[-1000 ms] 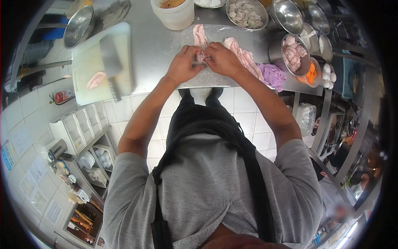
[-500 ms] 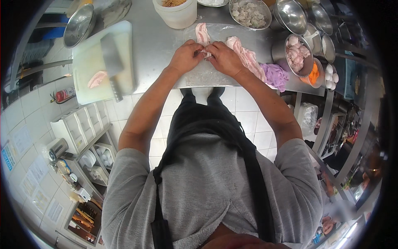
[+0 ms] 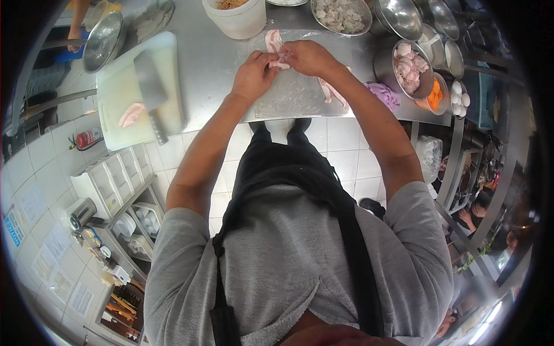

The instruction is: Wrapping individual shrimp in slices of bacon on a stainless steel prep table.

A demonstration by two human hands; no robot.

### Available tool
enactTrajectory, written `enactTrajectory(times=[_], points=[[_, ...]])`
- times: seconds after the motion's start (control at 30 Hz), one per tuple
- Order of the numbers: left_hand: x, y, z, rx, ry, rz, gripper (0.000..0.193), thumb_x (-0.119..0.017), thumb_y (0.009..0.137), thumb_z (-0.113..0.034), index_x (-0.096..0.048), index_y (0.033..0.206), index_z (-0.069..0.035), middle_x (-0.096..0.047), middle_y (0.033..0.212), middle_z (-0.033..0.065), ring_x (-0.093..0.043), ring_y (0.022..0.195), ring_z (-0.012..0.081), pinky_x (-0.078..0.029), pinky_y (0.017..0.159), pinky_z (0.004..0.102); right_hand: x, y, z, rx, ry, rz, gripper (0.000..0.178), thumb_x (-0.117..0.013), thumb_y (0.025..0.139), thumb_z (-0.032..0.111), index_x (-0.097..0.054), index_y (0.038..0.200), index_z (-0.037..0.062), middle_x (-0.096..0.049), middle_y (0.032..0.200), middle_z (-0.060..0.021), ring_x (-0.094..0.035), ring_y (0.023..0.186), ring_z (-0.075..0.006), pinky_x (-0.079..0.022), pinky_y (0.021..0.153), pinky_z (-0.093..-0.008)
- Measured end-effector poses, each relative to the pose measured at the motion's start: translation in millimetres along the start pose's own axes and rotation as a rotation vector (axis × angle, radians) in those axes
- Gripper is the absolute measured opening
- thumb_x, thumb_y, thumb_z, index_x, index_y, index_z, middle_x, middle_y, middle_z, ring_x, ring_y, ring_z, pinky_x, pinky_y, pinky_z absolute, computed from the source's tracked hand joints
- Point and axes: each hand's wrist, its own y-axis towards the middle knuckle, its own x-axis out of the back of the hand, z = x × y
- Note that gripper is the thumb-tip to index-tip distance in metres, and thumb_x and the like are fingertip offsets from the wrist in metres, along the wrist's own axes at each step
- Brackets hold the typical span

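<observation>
A bacon strip (image 3: pixel 273 39) lies on the plastic-covered patch of the steel table, its near end lifted between my hands. My left hand (image 3: pixel 254 74) has its thumb and forefinger pinched on that near end. Just to the right, my right hand (image 3: pixel 307 56) is closed, fingertips pressed on the bacon over a small greyish morsel whose kind I cannot make out. More bacon strips (image 3: pixel 332 93) lie below my right forearm, which partly covers them. A clear plastic sheet (image 3: pixel 283 98) spreads beneath the work.
On the left, a cleaver (image 3: pixel 151 86) and a bacon piece (image 3: pixel 132 115) rest on a white cutting board (image 3: pixel 173 52). Behind stands a white tub (image 3: pixel 236 23) of sticks. At right are a bowl of shrimp (image 3: pixel 343 16), a meat pot (image 3: pixel 411 69), purple cloth (image 3: pixel 383 96) and eggs (image 3: pixel 457 98).
My right hand has turned and moved over the bacon, with its fingertips closed on it. The right forearm now covers more of the other strips. Another person's arm has appeared at the far left.
</observation>
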Motion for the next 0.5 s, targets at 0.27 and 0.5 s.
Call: enactTrajectory(times=[0.27,0.5], points=[[2,12,7,-0.032,0.08,0.1,0.024,-0.074,0.085,-0.013,-0.076,0.109,-0.01,-0.066,0.1,0.0139,-0.067,0.088,0.034,-0.055,0.084,0.0425,-8,-19,-1,0.247,-0.146,-0.234,0.026,-0.07,0.087,0.023,-0.071,0.108,0.0084,-0.068,0.112,-0.0144,-0.067,0.105,-0.0364,-0.054,0.089,-0.0467],[4,5,11,0.007,-0.015,0.054,0.027,-0.076,0.086,-0.015,-0.078,0.112,-0.012,-0.066,0.097,0.0129,-0.067,0.087,0.0302,-0.055,0.083,0.0397,76,61,2,0.007,-0.453,-0.483,0.028,-0.067,0.087,0.019,-0.075,0.113,0.0147,-0.071,0.12,-0.0135,-0.068,0.102,-0.0364,-0.056,0.091,-0.047]])
